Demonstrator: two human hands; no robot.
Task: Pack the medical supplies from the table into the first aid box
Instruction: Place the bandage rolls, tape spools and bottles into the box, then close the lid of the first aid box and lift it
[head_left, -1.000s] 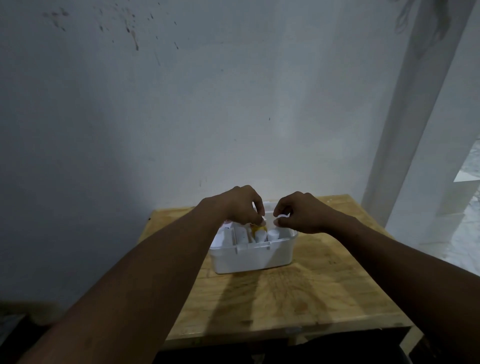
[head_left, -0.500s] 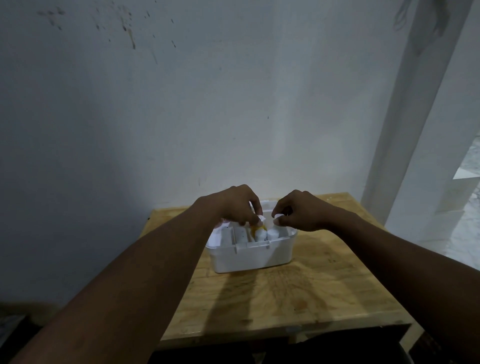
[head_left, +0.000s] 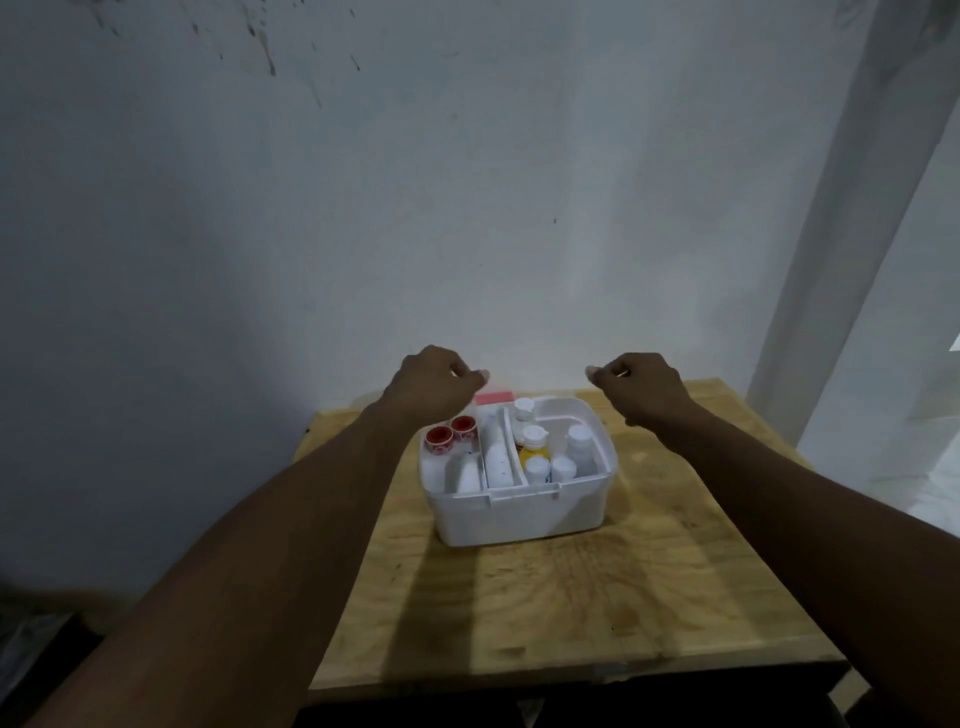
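Observation:
A white first aid box (head_left: 519, 514) stands open-topped on the wooden table (head_left: 597, 597), split into compartments. Two red-capped rolls (head_left: 451, 432) sit in its left part, white tubes (head_left: 496, 460) in the middle, and several white bottles plus a yellow one (head_left: 535, 453) on the right. A pink item (head_left: 493, 398) shows at the box's back edge. My left hand (head_left: 434, 387) hovers above the box's back left with fingers curled and nothing in it. My right hand (head_left: 639, 387) hovers above the back right, also curled and holding nothing.
A pale wall rises directly behind the table. A white pillar or door frame (head_left: 831, 234) stands at the right. The table's front edge (head_left: 571, 675) lies near the bottom of the view, with dark floor to the left.
Both hands have lifted out of the box and moved apart, left hand to the left and right hand to the right, which uncovers the packed contents.

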